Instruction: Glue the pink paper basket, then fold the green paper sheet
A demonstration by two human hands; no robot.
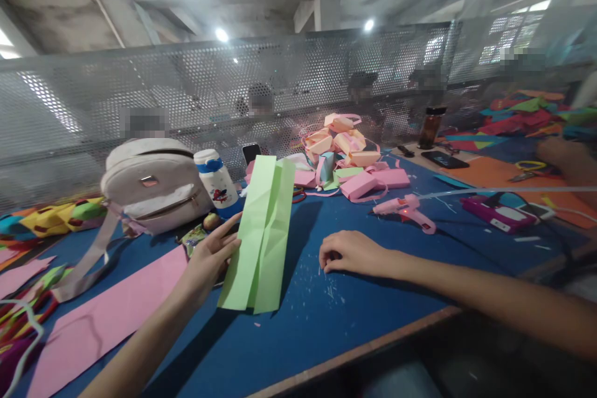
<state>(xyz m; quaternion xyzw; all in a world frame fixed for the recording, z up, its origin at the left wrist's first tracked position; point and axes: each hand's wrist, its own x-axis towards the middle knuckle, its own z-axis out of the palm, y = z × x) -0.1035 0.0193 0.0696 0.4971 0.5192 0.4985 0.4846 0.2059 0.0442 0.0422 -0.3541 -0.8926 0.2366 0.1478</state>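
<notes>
A folded light green sheet (pixel 261 242) with creases stands tilted above the blue table. My left hand (pixel 215 255) holds it by its left edge, fingers against the paper and partly hidden behind it. To the right, my right hand (pixel 342 253) rests on the table with its fingers curled in; whether anything is between them is hidden. Small white scraps lie beside that hand. Beyond it is a pink glue gun (pixel 405 210), its nozzle pointing left. Under my left forearm lies a long pink sheet (pixel 112 311).
Behind stand a white backpack (pixel 156 186), a bottle (pixel 218 183) and a pile of paper pieces (pixel 347 143). At right are a phone (pixel 444 159), a purple box (pixel 498 214) and another person's hand. The table's front edge (pixel 354 351) runs below.
</notes>
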